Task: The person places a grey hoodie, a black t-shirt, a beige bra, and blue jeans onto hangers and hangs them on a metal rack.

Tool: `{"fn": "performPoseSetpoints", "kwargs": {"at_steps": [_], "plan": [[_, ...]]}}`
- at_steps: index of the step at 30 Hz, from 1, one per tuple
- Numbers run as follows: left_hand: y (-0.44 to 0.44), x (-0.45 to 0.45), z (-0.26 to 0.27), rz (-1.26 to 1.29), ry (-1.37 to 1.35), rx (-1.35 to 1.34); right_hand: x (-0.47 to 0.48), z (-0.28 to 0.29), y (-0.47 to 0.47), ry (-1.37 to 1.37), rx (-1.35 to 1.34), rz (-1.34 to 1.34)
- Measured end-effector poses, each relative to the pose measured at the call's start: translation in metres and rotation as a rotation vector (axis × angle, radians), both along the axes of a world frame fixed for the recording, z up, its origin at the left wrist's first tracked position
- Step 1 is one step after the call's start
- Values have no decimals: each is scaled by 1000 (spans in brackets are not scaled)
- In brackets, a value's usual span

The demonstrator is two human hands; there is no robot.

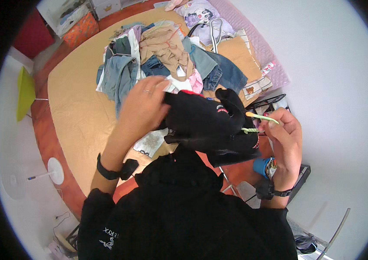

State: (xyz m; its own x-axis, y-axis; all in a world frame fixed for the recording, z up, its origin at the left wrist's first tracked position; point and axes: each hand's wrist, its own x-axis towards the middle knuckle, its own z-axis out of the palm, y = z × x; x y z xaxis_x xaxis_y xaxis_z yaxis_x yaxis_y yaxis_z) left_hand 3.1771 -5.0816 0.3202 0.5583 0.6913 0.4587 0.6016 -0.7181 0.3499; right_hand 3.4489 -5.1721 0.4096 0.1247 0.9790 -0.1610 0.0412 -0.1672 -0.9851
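A black garment [200,120] with small red and white prints hangs in front of me above the bed's edge. My right hand [281,130] grips the pale green hook of a wire clothes hanger [251,130]; its twisted neck meets the garment and its tip is orange. The rest of the hanger is hidden by black cloth. At the garment's left end is my left hand [146,102], blurred, its fingers bent; whether it pinches the cloth is unclear. Beyond both hands lies a heap of clothes, with a tan garment [164,45], blue denim [227,70] and a light blue garment [119,73].
The heap lies on a bed with a tan mat [76,97]. Pillows [200,16] are at the far right corner, beside a white wall [330,97]. A white fan [55,170] stands at left, a blue bin [262,167] low at right. A white cloth [151,143] lies below my left hand.
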Motion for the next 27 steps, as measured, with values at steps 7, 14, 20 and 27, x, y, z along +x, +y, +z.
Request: {"fn": "performPoseSetpoints", "kwargs": {"at_steps": [7,14,20,27], "plan": [[2,51,-25,-278,123,114,-12,3,-3,-72,-12,89],[10,42,-20,-176,-106,174,32,-44,-16,-535,307,-126],[21,25,-1,-68,-175,206,37,-87,-37,-918,193,81],[25,11,15,75,-236,325,49,-77,-45,-1192,442,54]]}}
